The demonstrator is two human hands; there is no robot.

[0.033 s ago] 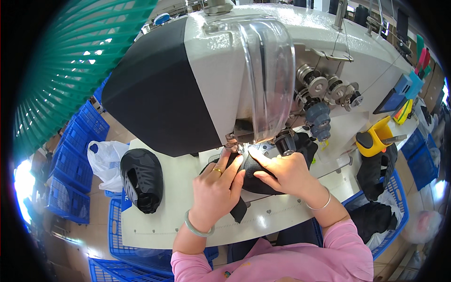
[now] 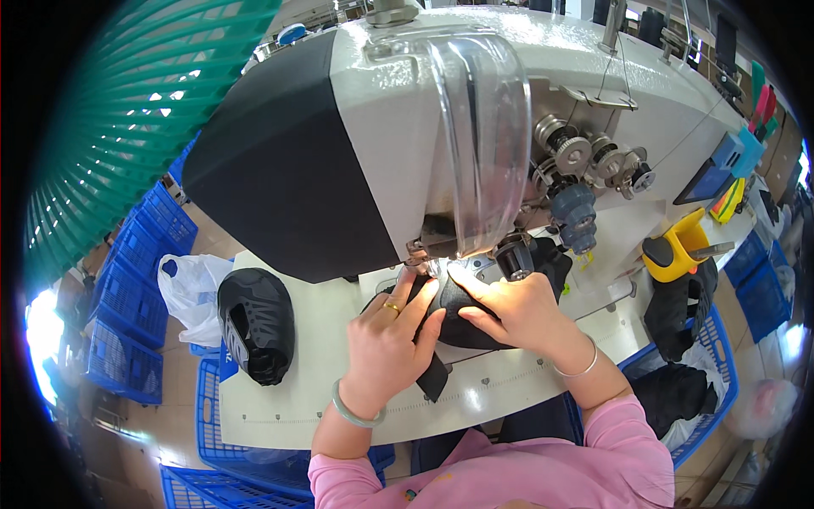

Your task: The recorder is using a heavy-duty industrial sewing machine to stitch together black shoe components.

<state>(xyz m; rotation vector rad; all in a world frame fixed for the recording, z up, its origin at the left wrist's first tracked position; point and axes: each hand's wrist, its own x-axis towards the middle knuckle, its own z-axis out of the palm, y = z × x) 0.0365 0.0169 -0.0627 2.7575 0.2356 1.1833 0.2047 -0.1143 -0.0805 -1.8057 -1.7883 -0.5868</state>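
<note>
Below the sewing machine's needle area lies a black shoe upper, partly covered by my hands. My left hand is closed on its left side, index and middle fingers stretched toward the needle and thumb against the material. On the other side, my right hand grips the upper, with the index finger pointing at the needle and the thumb on top; its remaining fingers are partly hidden. A narrow black strip hangs below my left thumb. The needle tip itself is hidden by fingers and the presser parts.
The sewing machine head fills the upper middle. A black shoe lies on the table's left, beside a white plastic bag. At right are a yellow holder and a blue basket with dark pieces. A green fan guard is upper left.
</note>
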